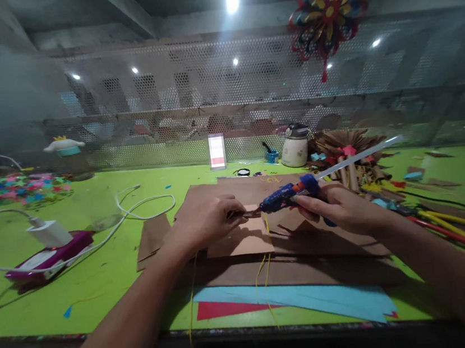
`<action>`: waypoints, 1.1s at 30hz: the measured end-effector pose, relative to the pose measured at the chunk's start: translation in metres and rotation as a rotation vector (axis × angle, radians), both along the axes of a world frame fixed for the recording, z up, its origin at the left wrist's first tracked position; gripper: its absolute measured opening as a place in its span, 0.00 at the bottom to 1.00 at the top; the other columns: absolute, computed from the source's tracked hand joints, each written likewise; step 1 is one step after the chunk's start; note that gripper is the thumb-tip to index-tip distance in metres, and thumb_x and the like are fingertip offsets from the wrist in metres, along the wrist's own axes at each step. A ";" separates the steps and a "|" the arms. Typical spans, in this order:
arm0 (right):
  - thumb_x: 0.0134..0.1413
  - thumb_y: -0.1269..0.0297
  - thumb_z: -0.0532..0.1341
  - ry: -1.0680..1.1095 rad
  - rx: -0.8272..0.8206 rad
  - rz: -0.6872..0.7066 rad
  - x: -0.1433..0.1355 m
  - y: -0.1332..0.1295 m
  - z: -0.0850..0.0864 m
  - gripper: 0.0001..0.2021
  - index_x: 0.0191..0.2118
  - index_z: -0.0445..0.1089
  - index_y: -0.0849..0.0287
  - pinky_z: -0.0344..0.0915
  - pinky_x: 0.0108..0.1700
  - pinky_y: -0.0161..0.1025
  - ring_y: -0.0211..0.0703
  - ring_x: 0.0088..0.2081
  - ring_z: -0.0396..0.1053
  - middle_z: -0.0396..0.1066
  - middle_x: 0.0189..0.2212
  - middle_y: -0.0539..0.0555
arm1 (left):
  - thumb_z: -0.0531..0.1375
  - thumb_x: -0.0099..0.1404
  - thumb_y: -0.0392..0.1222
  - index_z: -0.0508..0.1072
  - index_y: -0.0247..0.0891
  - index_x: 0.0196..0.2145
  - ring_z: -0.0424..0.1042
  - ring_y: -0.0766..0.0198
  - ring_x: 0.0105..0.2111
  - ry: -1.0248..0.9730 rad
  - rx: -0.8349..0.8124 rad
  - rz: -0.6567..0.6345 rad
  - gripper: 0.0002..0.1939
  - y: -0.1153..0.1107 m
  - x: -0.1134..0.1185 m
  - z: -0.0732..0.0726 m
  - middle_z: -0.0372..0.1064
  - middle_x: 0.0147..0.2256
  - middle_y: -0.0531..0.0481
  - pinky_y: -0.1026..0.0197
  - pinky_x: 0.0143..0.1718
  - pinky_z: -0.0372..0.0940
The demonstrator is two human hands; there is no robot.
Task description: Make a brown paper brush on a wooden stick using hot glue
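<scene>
My right hand (334, 206) is wrapped round a dark blue glue gun (292, 194), whose nozzle points left. A long translucent glue stick (361, 156) juts from the back of the gun. Close to the nozzle tip, the fingers of my left hand (216, 218) pinch a small brown piece (251, 214), perhaps paper or card. Both hands are over stacked brown sheets (241, 243), which carry yellow strings (266, 274) that trail toward the table's front edge. Blue paper (298, 298) and a red paper strip (232, 307) lie nearest me.
Left are a purple power strip (56, 260) with a white charger (51, 234), a looping white cable (152, 212) and colourful paper stars (18, 192). Behind stand a white jug (295, 146) and a small blue container (271, 156). Right lie scissors with red and yellow handles (464, 236).
</scene>
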State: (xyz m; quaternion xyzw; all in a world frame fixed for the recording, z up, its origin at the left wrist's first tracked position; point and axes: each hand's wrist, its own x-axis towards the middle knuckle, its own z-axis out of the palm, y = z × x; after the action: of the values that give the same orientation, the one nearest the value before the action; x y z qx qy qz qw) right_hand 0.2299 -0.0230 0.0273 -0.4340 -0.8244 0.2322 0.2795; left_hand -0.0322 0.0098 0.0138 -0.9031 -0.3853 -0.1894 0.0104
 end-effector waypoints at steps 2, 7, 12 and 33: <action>0.57 0.51 0.49 0.031 -0.017 0.001 -0.001 0.000 -0.001 0.21 0.20 0.60 0.60 0.54 0.22 0.32 0.35 0.21 0.56 0.60 0.18 0.50 | 0.53 0.62 0.44 0.75 0.40 0.37 0.64 0.68 0.29 0.000 -0.008 -0.013 0.12 0.000 0.000 0.000 0.71 0.32 0.49 0.65 0.27 0.52; 0.58 0.50 0.48 -0.025 0.036 0.007 0.005 0.003 0.000 0.23 0.20 0.61 0.60 0.55 0.25 0.33 0.35 0.22 0.58 0.61 0.18 0.50 | 0.53 0.62 0.44 0.74 0.41 0.37 0.63 0.68 0.29 -0.035 -0.024 -0.011 0.12 0.002 -0.002 -0.001 0.71 0.33 0.48 0.65 0.27 0.53; 0.58 0.49 0.47 -0.070 0.070 -0.039 0.012 0.004 0.003 0.24 0.20 0.62 0.61 0.54 0.24 0.33 0.35 0.21 0.59 0.63 0.18 0.51 | 0.53 0.61 0.45 0.74 0.40 0.37 0.63 0.68 0.29 -0.043 -0.040 -0.013 0.12 0.002 -0.004 0.000 0.71 0.33 0.48 0.65 0.28 0.53; 0.58 0.52 0.48 0.014 0.020 0.005 0.005 0.003 0.002 0.22 0.20 0.62 0.61 0.55 0.25 0.33 0.35 0.22 0.58 0.62 0.19 0.51 | 0.54 0.61 0.43 0.74 0.38 0.37 0.64 0.68 0.30 -0.045 -0.080 -0.031 0.12 0.001 -0.004 0.002 0.69 0.33 0.48 0.66 0.29 0.55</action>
State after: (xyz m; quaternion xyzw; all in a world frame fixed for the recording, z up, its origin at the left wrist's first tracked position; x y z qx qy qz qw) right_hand 0.2344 -0.0201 0.0290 -0.4277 -0.8257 0.2275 0.2891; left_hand -0.0358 0.0106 0.0160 -0.9041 -0.3787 -0.1944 -0.0371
